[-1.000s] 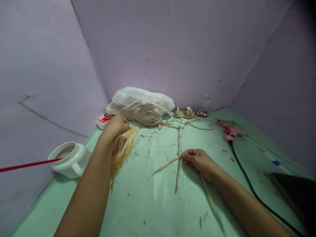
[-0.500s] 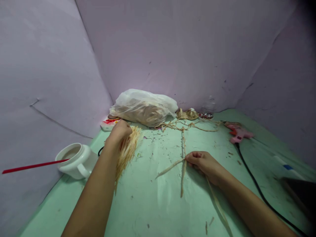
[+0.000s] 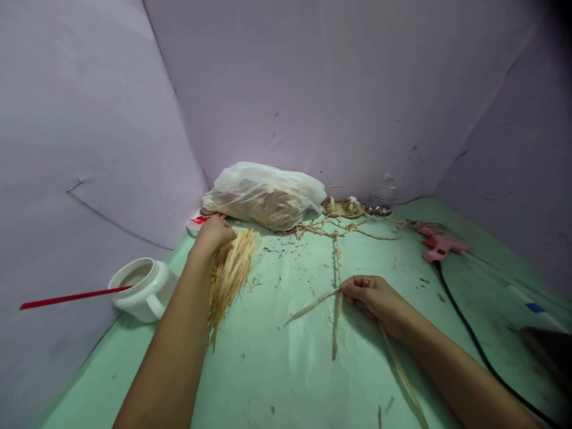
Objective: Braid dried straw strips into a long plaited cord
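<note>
On the far left, a pale lilac wall carries a thin grey cord hanging from a nail. Below it, on the mint-green tabletop, I see a glossy white jug with a looped handle, tipped toward the wall, a slim red stick jutting leftward from its mouth.

Next, the person's left hand reaches to the upper end of a flat bundle of straw-coloured dry fibre strips. Its fingers are curled; from here I cannot tell whether they grip a strand. A small red-and-white item shows behind the wrist, and beyond it slumps a translucent white plastic bag with tan contents.

At centre, a narrow tan braid of plant fibre runs toward the person from a tangle of thin tan cords. The right hand pinches the braid's near end between closed fingertips. Two loose flat strips fan out there, one slanting left, one pointing nearer; a third trails from under the hand.

Behind sits a woven tan piece. Farther right lies a pink glue gun with an orange trigger, its black cable curving forward, then a dark object, too cropped to identify.
</note>
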Demonstrator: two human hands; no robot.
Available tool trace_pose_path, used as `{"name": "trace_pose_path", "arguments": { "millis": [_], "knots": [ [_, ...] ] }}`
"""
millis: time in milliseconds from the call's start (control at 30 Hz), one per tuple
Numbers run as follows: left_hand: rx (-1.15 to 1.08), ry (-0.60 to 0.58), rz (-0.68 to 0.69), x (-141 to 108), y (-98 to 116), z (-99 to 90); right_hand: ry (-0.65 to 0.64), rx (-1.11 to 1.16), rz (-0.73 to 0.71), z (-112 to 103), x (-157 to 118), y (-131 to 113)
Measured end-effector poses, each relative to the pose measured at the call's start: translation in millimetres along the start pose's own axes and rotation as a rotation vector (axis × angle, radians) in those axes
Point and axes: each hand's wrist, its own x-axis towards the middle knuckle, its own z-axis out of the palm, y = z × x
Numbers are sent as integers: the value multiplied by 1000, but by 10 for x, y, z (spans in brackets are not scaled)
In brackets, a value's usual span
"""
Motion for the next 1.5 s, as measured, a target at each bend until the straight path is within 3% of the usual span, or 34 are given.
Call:
{"name": "trace_pose_path", "arguments": {
  "millis": [167,300,400,600,733,867,1033,1233,1333,1500],
  "knots": [
    [140,-66,-106,-6,80,167,-4,-2,-20,-6,-7,0],
    [76,-69,-105,37,16,209,-4,3,-22,-5,-10,-2],
    [-171,10,-53,36,25,134,1,3,-25,-7,-7,3],
    [-842,84,14,-159,218,-234,-7,-9,-28,-6,-7,-5],
    [-1083,-152,87,-304,306,-376,10,-13,-11,3,-28,-31],
    [-1101,-336,124,-370,398,-384,6,-7,-23,1,-31,-38],
    [-958,-610,171,-523,716,-168,7,-14,-48,-11,1,-8],
    [-694,-1027,215,-1012,1241,452,7,-1,-91,-28,5,6],
    [-564,-1000,188,-1203,1374,650,-1,42,-119,-30,0,0],
    [-438,-835,147,-1267,1409,759,11,104,-105,-18,-2,-22]
  ]
}}
